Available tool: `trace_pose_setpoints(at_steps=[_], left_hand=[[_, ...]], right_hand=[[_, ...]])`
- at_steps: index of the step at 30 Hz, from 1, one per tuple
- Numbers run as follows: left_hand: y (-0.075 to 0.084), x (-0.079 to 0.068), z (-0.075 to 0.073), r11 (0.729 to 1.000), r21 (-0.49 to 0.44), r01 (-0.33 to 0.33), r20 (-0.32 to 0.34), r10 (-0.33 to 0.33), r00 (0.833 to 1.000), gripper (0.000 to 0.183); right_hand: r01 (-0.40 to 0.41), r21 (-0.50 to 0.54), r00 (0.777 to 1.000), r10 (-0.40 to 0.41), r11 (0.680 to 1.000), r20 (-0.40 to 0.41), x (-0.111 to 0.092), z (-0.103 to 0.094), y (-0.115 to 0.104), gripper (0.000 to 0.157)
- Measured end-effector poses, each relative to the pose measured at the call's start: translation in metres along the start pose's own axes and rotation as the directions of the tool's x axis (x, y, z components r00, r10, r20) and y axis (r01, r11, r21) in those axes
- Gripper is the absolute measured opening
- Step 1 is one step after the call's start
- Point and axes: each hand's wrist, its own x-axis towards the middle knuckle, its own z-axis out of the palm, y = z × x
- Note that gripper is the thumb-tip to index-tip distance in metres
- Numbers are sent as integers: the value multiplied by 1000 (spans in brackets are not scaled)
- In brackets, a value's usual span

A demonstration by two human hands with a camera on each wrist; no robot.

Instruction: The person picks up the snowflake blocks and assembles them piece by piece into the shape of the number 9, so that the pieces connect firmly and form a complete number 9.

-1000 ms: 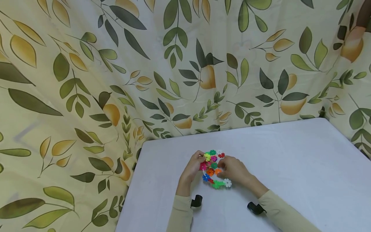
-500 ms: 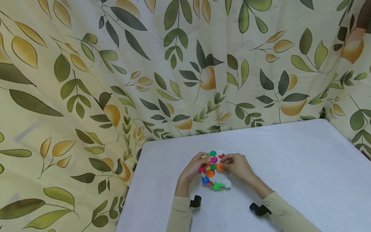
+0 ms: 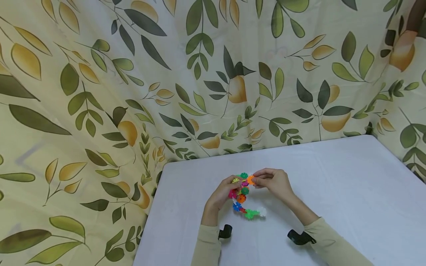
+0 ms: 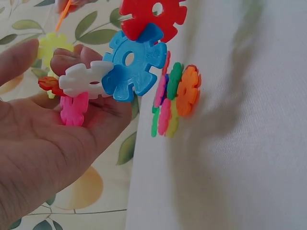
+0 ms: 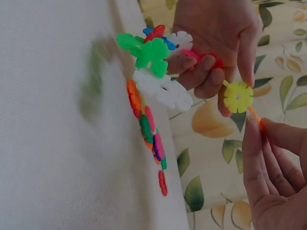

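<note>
Orange plastic shows at the right fingertips in the head view: a notched flower disc, raised above the white surface and pinched by the right hand. The left hand is just across from it, so the orange piece sits between the two grips, on the side of the right hand that faces the left. Below them a linked string of similar discs curves away from the left hand, ending in a bright green disc and a white one.

From the left wrist, the string drapes over the left fingers, with a pink disc, a blue disc and a red disc among its links. Beyond them, a further cluster of discs appears to lie on the surface.

In the right wrist view, the left thumb and forefinger pinch a yellow disc, while the right thumb and fingers pinch the orange one, seen edge-on. Its thin line slants from the right fingertips up to the yellow rim, and this edge-to-rim alignment seems the relation that matters most. The two appear to touch; whether their slots interlock cannot be told.
</note>
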Motion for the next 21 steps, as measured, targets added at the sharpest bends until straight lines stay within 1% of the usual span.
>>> trace_pose_setpoints(at_steps=[4, 10, 15, 21], left_hand=[[1, 1, 1, 1000, -14, 2, 20, -2, 1000, 29], [3, 0, 3, 999, -42, -1, 32, 2, 999, 30], [3, 1, 6, 999, -44, 2, 36, 0, 999, 29], [2, 1, 9, 999, -37, -10, 58, 12, 998, 29]], right_hand=[[-8, 4, 1000, 8, 1000, -7, -1, 0, -3, 28], [9, 6, 1000, -9, 1000, -2, -1, -1, -5, 24], [15, -49, 1000, -15, 999, -7, -3, 0, -5, 23], [3, -110, 999, -6, 994, -33, -5, -1, -5, 19]])
